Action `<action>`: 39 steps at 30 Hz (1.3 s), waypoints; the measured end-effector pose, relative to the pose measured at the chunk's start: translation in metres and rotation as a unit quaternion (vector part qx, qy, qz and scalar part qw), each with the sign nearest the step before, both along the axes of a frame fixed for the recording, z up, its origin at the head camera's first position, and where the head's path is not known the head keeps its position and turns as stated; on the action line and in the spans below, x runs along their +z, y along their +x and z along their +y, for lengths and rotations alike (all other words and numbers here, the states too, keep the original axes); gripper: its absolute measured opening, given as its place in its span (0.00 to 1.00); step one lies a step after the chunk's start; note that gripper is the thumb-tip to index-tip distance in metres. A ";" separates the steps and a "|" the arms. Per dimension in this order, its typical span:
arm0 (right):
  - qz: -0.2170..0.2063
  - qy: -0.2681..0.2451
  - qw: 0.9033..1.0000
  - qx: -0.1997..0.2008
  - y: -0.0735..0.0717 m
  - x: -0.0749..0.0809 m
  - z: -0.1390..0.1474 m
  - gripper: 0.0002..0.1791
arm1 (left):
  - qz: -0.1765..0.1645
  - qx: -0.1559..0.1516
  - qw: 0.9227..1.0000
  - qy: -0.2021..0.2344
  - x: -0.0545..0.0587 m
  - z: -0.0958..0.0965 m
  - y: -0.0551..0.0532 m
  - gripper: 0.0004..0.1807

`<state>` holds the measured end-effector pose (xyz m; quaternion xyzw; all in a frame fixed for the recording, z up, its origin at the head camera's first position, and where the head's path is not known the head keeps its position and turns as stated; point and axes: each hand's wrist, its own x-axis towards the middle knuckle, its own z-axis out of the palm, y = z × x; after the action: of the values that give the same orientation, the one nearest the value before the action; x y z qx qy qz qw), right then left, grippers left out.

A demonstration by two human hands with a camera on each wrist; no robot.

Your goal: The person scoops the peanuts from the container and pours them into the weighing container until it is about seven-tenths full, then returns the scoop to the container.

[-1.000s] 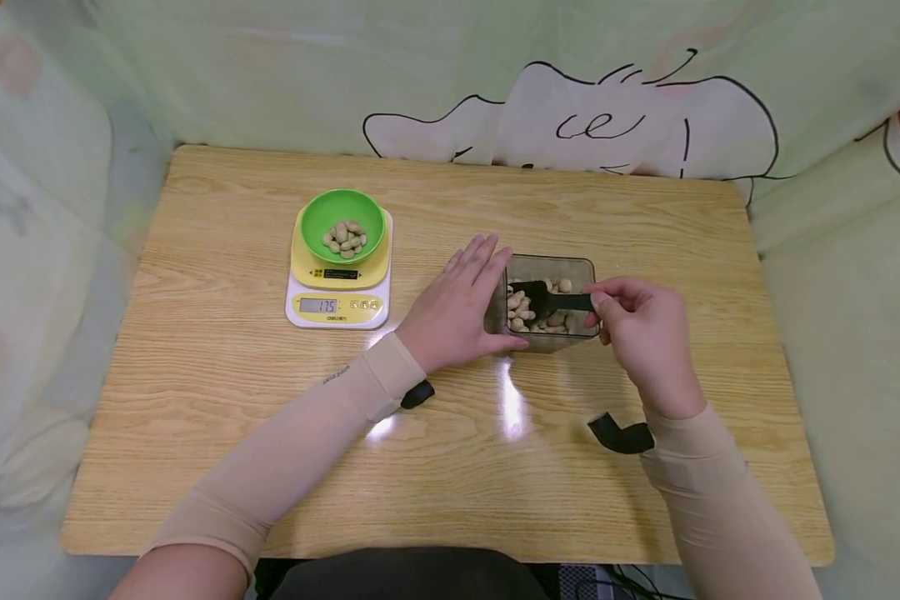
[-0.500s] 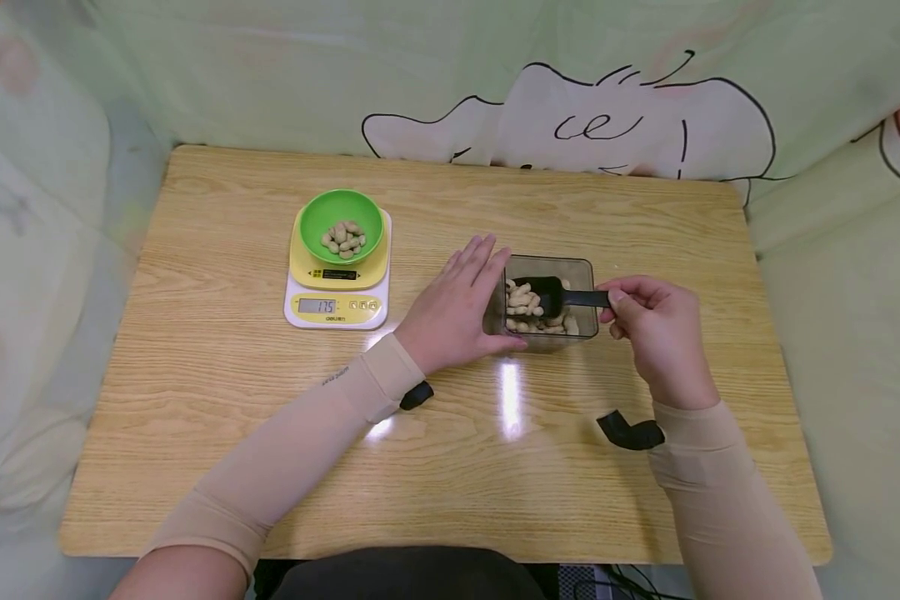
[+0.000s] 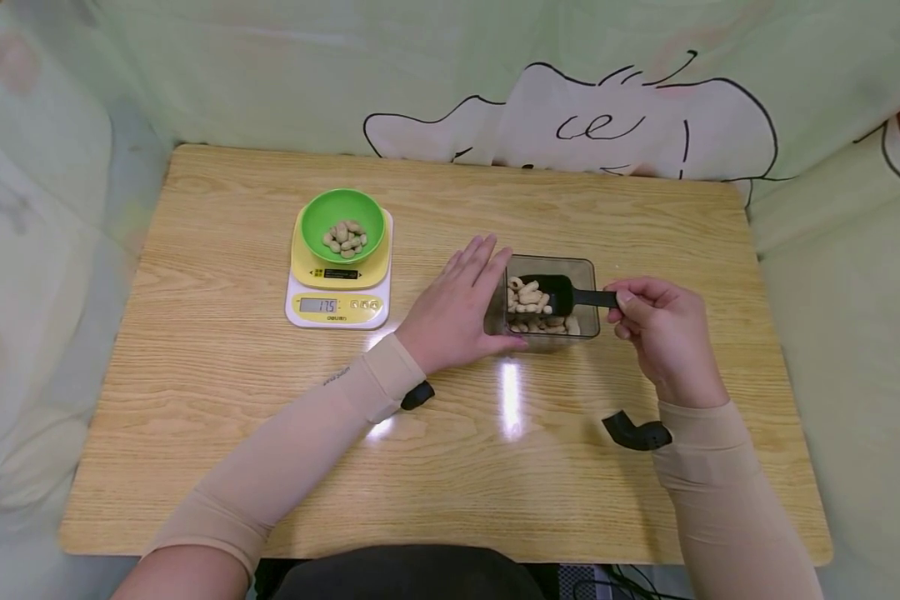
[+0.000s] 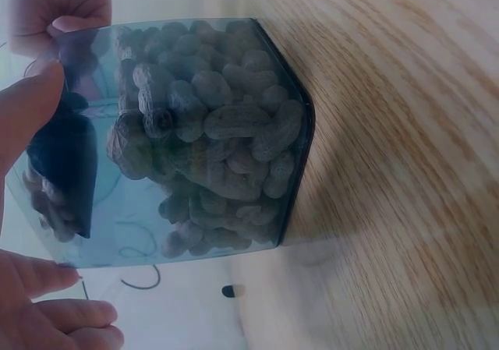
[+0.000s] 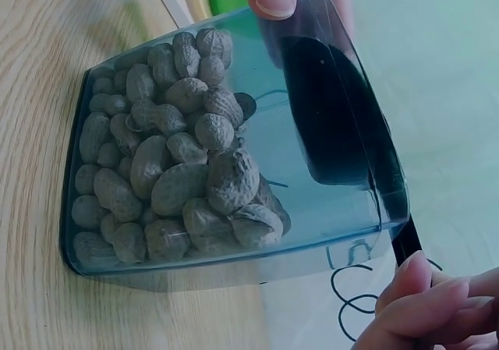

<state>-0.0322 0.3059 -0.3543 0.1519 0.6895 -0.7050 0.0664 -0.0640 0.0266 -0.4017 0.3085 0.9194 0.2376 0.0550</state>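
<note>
A translucent plastic container [image 3: 587,325] stands upright on the table with unshelled peanuts [image 5: 152,163] in its lower part. My left hand [image 3: 457,304] spans its left end, thumb on the near wall and fingers toward the far wall. My right hand [image 3: 663,333] pinches the handle of a black scoop [image 3: 562,295] at the container's right. In the right wrist view the scoop's bowl sits high inside the walls, above the main pile. Several scooped peanuts [image 3: 531,297] lie in it.
To the left, a yellow and white kitchen scale [image 3: 337,306] bears a green bowl [image 3: 315,218] with several peanuts in it; its display seems to read 175. The wooden table [image 3: 450,467] ends at a sheet-covered wall [image 3: 270,83].
The scoop has risen out of the peanuts, levelled and shifted right, now loaded with peanuts. My right hand has moved right with it; my left hand stays on the container.
</note>
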 end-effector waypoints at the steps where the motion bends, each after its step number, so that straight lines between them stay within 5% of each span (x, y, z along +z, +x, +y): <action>1: 0.000 -0.004 1.000 0.000 0.000 0.000 0.000 0.11 | -0.001 0.000 1.000 -0.001 0.000 0.000 0.000 0.68; 22: -0.001 -0.094 0.996 -0.010 0.002 -0.002 0.015 0.10 | 0.010 -0.005 1.000 -0.008 0.000 0.001 0.000 0.69; 39: 0.012 -0.081 0.997 -0.010 -0.002 0.015 0.010 0.09 | 0.008 -0.003 1.000 0.007 0.003 -0.010 0.001 0.71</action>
<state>-0.0341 0.3158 -0.3392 0.1450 0.6294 -0.7608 0.0632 -0.0635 0.0169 -0.3987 0.3134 0.9173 0.2411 0.0466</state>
